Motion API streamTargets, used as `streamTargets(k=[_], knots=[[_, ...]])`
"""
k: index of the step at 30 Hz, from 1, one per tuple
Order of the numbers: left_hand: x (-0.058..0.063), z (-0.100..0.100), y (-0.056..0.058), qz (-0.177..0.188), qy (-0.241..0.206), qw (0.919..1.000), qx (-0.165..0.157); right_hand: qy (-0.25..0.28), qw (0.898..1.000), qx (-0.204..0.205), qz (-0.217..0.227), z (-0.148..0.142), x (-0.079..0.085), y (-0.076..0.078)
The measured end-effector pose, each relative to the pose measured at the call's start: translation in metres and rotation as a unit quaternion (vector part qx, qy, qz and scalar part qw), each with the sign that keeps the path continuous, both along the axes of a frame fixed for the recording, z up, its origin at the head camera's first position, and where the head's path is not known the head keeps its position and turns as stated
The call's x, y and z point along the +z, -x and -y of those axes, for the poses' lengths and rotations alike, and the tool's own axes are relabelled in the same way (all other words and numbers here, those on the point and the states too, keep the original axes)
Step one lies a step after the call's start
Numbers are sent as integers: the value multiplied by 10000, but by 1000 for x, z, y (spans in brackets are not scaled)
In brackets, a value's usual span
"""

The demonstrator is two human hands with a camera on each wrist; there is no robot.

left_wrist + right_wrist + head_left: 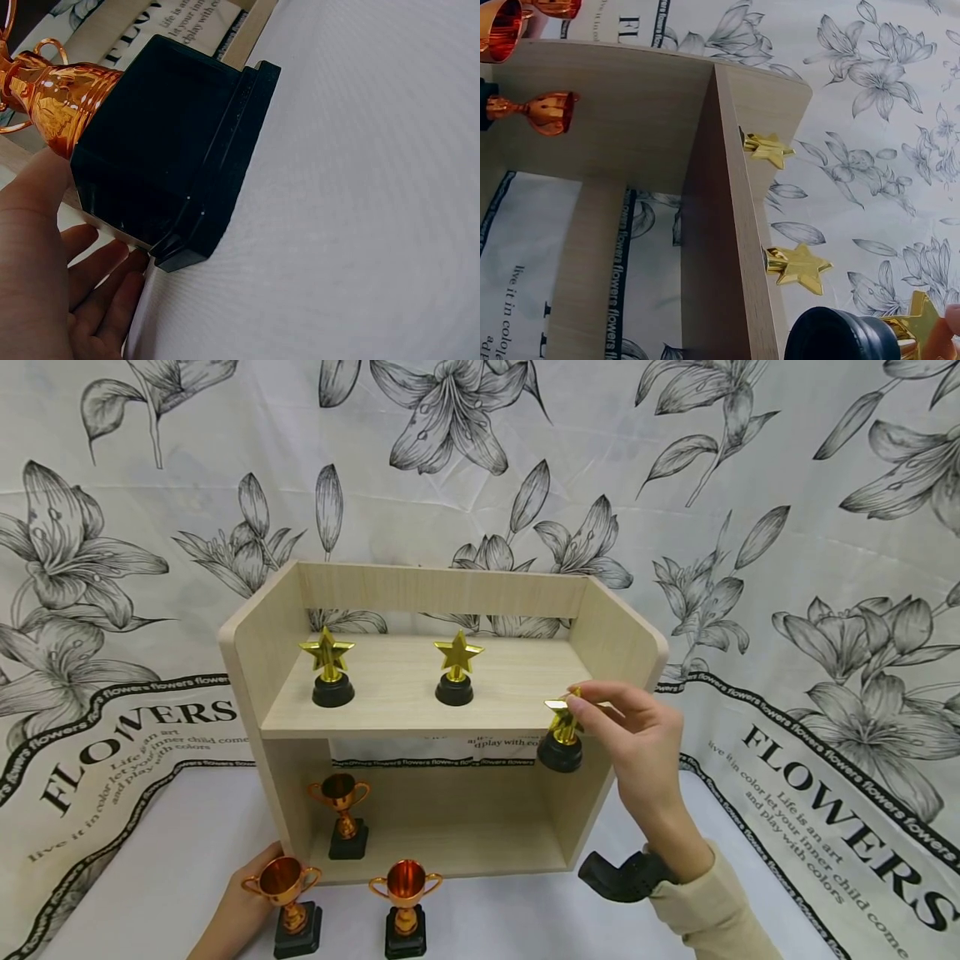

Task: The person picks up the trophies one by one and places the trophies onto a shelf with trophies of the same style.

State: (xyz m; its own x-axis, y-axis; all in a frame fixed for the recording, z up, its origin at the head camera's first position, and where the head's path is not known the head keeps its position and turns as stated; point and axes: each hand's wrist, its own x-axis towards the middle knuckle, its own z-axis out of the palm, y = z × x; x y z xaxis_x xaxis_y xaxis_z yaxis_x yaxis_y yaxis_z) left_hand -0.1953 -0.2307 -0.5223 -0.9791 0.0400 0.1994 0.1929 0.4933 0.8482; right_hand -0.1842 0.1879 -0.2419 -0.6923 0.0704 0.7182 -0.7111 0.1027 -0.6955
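My right hand (637,735) pinches a gold star trophy (561,743) by its star, between thumb and fingertips. Its round black base hangs tilted in front of the upper shelf's front edge, at the right end. Two matching star trophies, one on the left (332,689) and one in the middle (455,687), stand on that shelf. Low at the left, my left hand (243,893) is beside the cabinet's left side panel, fingers loosely bent. A bronze cup trophy (169,142) with a black base stands in front of it and partly hides the fingers.
The pale wooden cabinet (450,732) has two levels and raised sides. One bronze cup trophy (347,835) stands on the lower level at left; another (406,935) is on the white tabletop (517,927) in front. Flower-printed cloth (480,502) hangs behind.
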Motion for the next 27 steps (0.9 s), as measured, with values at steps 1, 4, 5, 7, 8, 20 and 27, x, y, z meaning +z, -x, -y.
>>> streamTargets(k=[1,4,5,7,8,20,27], knots=[[0,0,0,9,-12,10000,-1,-6,10000,-12,-4,0,0,0],[1,0,0,41,-46,10000,-22,24,10000,-24,-34,0,2,2],[1,0,0,46,-56,10000,-40,40,10000,-26,-44,0,2,3],[0,0,0,37,-98,9999,-73,83,10000,-7,-54,1,3,4],[0,1,0,28,-139,9999,-93,97,9999,-5,-55,1,4,5],[-2,2,1,24,-254,9996,-123,95,9998,-186,61,-1,9,10],[-3,3,1,182,-272,9993,-157,-31,9992,-392,103,-3,13,14]])
